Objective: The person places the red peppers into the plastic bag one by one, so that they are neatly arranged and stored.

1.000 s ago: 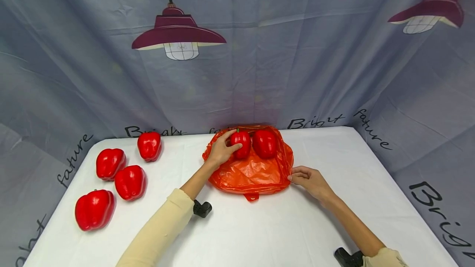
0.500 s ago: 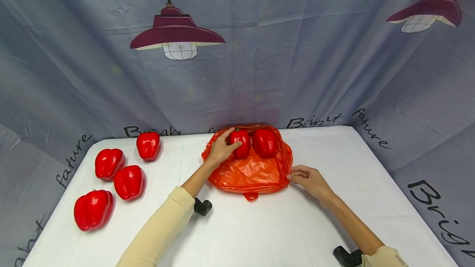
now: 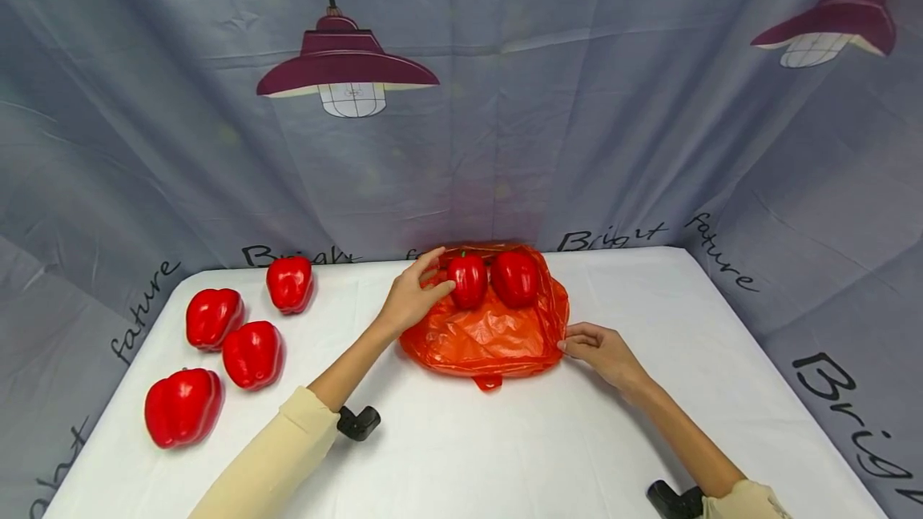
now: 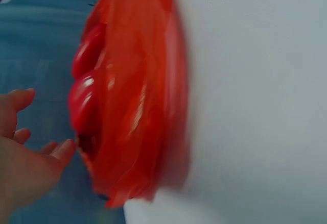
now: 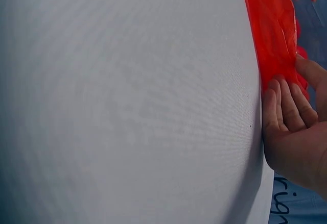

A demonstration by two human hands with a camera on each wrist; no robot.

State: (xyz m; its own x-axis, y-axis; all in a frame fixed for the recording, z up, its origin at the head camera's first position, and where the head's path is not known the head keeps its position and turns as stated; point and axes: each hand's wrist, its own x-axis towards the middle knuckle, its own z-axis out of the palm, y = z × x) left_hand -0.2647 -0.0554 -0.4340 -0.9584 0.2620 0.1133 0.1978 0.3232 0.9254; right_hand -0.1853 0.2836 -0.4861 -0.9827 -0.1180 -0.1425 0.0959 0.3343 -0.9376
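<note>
Where lamp-printed curtains (image 3: pixel 476 158) hang, white table (image 3: pixel 505 455), red bag (image 3: pixel 490 339)

A: Bag (image 3: pixel 490 344)?
B: Thin orange-red plastic, crinkled, mouth spread wide. Lies on white table (image 3: pixel 505 455).
A: Inside?
B: Far side: glossy red left pepper (image 3: pixel 469 283), green stem (image 3: pixel 463 254) at far end. Right pepper (image 3: pixel 515 280) just beside, perhaps touching; left-wrist view blurred.

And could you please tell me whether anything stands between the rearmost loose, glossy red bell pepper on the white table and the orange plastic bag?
Yes: the left hand, at the left edge of the orange plastic bag, stands between it and that bell pepper; nothing else visible is in the way.
</note>
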